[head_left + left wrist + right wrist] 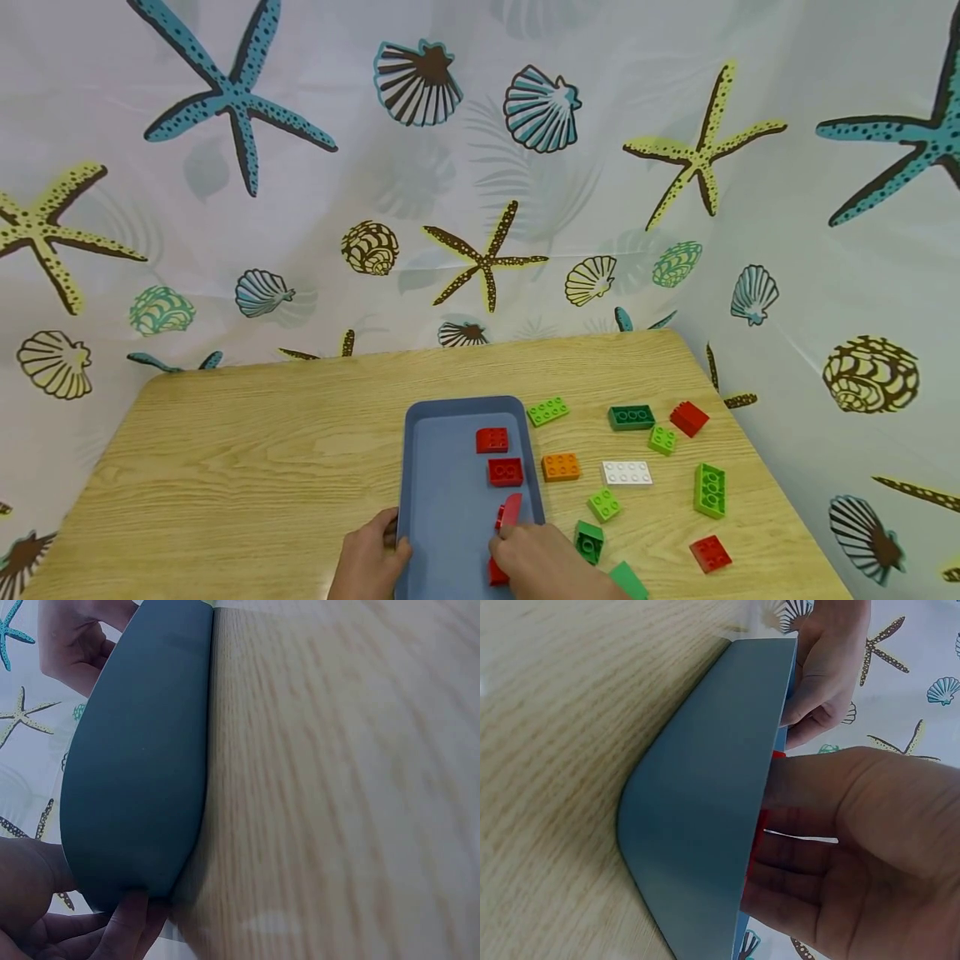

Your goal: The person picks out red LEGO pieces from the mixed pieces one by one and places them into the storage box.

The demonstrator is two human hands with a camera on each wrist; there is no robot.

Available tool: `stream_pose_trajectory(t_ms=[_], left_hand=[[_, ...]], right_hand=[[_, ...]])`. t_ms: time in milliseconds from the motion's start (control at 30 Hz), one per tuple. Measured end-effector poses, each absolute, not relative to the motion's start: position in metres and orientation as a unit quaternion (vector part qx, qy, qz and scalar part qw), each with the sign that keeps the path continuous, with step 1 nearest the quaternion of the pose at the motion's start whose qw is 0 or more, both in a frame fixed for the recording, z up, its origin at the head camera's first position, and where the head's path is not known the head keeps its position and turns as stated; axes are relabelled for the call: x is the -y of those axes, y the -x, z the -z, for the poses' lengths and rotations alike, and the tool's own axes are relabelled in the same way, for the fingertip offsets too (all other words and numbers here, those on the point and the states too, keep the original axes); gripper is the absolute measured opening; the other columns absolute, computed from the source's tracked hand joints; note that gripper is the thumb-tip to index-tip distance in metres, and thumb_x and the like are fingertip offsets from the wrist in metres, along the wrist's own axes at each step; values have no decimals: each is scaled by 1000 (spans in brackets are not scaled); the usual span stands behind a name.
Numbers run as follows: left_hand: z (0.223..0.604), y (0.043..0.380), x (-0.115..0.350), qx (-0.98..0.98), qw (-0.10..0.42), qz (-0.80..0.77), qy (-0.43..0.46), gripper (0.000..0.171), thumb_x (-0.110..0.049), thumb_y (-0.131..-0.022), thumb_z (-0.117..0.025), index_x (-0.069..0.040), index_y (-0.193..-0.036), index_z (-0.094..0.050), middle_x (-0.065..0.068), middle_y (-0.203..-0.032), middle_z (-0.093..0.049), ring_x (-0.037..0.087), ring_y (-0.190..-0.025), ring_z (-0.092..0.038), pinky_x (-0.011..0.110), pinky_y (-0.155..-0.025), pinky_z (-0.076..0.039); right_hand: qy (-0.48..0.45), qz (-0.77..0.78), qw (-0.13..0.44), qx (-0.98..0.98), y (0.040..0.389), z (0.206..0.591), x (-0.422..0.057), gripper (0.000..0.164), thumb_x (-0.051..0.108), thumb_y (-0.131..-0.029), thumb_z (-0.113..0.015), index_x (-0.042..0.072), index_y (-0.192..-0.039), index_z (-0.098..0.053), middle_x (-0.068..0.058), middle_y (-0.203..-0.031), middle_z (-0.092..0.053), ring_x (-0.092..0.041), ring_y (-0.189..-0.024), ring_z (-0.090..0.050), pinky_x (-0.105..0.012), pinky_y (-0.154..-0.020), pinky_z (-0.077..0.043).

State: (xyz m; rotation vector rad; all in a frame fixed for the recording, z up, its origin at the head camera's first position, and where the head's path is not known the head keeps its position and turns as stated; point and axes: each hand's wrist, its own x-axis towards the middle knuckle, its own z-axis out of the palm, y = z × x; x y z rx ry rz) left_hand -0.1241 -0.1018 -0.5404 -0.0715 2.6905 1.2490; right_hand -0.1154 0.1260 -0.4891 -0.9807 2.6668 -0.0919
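Note:
A blue-grey tray (450, 533) stands on the wooden table. My left hand (369, 557) grips its left rim, thumb over the edge and fingers along the outer wall, as the left wrist view also shows. Inside the tray, along its right side, lie a red brick (492, 440), a second red brick (505, 472) lying studs down and a red piece with a rounded top (512, 507). My right hand (536, 560) reaches over the right rim and holds a red brick (497, 573) near the front. In the right wrist view the tray wall hides its fingertips.
To the tray's right lie several loose bricks, among them an orange brick (561, 467), a white brick (627, 473), a dark green brick (632, 417) and a red brick (710, 553). A patterned curtain (420, 183) hangs behind the table (247, 467).

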Motion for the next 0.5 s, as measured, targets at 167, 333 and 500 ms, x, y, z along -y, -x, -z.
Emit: stream_pose_trajectory(t_ms=[167, 333, 500], left_hand=[[539, 124, 101, -904, 87, -418, 28, 40, -5, -73, -62, 10, -110, -57, 15, -90, -68, 15, -73, -61, 38, -63, -55], [538, 124, 100, -904, 86, -417, 32, 40, -5, -73, -62, 10, -110, -58, 15, -90, -68, 15, -73, -61, 38, -63, -55], [539, 124, 100, -905, 86, -415, 31, 40, -5, -73, -62, 11, -110, -58, 15, -89, -68, 16, -72, -61, 38, -63, -55]], right_hand=[[339, 40, 154, -927, 116, 492, -127, 9, 21, -75, -71, 17, -82, -66, 7, -65, -54, -3, -53, -41, -19, -45, -41], [338, 45, 168, -925, 117, 494, -127, 17, 30, -75, -71, 17, -85, -67, 6, -66, -55, -3, -54, -41, -20, -47, -43], [335, 41, 170, -926, 118, 496, -126, 12, 23, -74, -72, 17, -84, -67, 6, -66, -54, -4, -54, -42, -20, -46, -42]])
